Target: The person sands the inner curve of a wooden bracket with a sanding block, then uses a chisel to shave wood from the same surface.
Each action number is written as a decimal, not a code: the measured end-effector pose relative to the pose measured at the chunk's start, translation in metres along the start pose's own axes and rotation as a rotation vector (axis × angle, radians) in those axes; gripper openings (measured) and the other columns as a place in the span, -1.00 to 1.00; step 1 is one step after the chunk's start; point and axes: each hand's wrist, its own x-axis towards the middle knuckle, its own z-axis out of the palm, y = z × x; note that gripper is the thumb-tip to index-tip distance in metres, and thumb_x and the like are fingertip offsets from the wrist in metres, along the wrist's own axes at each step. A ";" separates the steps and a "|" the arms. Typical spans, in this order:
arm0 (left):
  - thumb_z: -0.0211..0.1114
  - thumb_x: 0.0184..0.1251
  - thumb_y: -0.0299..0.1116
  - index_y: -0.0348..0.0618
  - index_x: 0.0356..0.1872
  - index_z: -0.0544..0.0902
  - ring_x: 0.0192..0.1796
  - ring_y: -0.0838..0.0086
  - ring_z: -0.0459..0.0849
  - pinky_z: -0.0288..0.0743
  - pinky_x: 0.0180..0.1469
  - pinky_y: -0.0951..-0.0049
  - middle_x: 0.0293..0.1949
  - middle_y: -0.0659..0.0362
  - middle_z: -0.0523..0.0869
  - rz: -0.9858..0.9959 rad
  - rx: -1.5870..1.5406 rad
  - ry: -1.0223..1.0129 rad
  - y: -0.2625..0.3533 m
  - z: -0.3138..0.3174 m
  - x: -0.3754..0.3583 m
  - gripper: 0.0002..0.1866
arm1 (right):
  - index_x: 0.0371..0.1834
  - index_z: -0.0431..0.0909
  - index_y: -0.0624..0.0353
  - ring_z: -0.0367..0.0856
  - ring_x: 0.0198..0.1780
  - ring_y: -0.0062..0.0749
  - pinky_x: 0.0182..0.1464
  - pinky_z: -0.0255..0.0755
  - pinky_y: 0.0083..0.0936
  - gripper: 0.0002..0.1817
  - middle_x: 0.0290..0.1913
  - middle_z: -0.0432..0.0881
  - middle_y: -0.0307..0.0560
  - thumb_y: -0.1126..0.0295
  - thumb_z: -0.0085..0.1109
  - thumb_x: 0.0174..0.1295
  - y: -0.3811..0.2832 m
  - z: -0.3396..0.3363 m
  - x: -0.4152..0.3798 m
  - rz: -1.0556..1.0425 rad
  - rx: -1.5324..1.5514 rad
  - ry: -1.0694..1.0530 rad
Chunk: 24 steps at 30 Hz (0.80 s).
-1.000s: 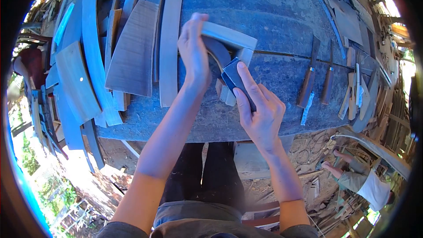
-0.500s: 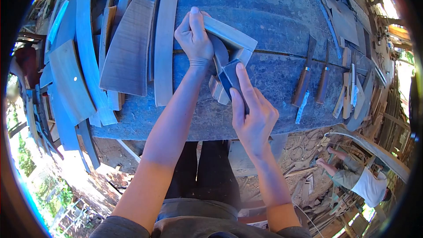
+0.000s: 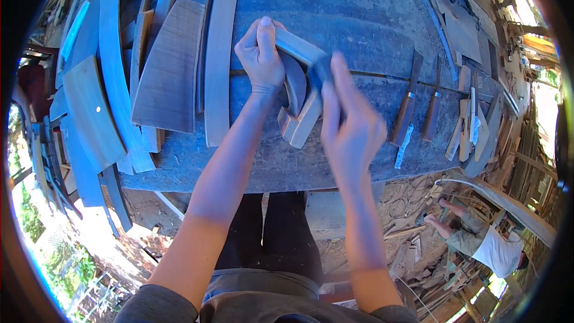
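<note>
My left hand point(image 3: 260, 60) is closed around the upper end of an angled wooden piece point(image 3: 299, 45), whose two arms meet at a corner on the right. A curved wooden part point(image 3: 295, 87) lies inside the angle. The piece's lower arm point(image 3: 307, 121) points down toward the bench's front edge. My right hand point(image 3: 357, 113), smeared by motion, grips a dark flat piece point(image 3: 321, 70) that looks like folded sandpaper. It sits at the wooden piece's corner and partly hides it. My right thumb and fingers pinch it from the right side.
On the blue-grey bench point(image 3: 359, 36), several wooden boards point(image 3: 170, 72) lie to the left. Two dark-handled tools point(image 3: 404, 113) rest on the right, near wood strips point(image 3: 469, 119) and a long thin bar point(image 3: 439, 30). Another person point(image 3: 490, 242) sits low at the lower right among wood scraps.
My right hand has moved the dark piece up and slightly right, from the lower arm to the corner. The left hand keeps its hold on the wooden piece, slightly lower in view.
</note>
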 end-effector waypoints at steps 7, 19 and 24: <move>0.02 0.55 -0.20 -0.33 -0.52 0.66 -0.53 0.66 0.44 0.28 -0.43 0.54 -0.58 0.22 0.60 -0.008 -0.034 -0.007 0.002 0.001 -0.001 -0.52 | 0.35 0.55 -0.11 0.46 -0.72 -0.40 -0.61 0.35 -0.43 -0.50 -0.62 0.55 -0.23 0.23 0.25 0.31 -0.003 0.017 -0.029 -0.020 0.022 0.103; 0.03 0.54 -0.17 -0.32 -0.52 0.67 -0.52 0.66 0.43 0.26 -0.43 0.54 -0.59 0.23 0.59 0.008 -0.024 -0.016 0.002 0.000 -0.004 -0.51 | 0.32 0.58 -0.08 0.48 -0.70 -0.40 -0.63 0.31 -0.45 -0.54 -0.64 0.51 -0.23 0.25 0.24 0.34 -0.010 0.014 -0.048 0.025 0.012 0.136; 0.04 0.53 -0.16 -0.33 -0.51 0.68 -0.51 0.65 0.44 0.27 -0.42 0.54 -0.59 0.23 0.59 0.012 -0.009 -0.037 0.002 -0.001 -0.007 -0.51 | 0.33 0.57 -0.09 0.51 -0.69 -0.32 -0.62 0.35 -0.38 -0.54 -0.62 0.54 -0.19 0.26 0.23 0.35 0.005 0.016 -0.010 0.030 0.013 0.100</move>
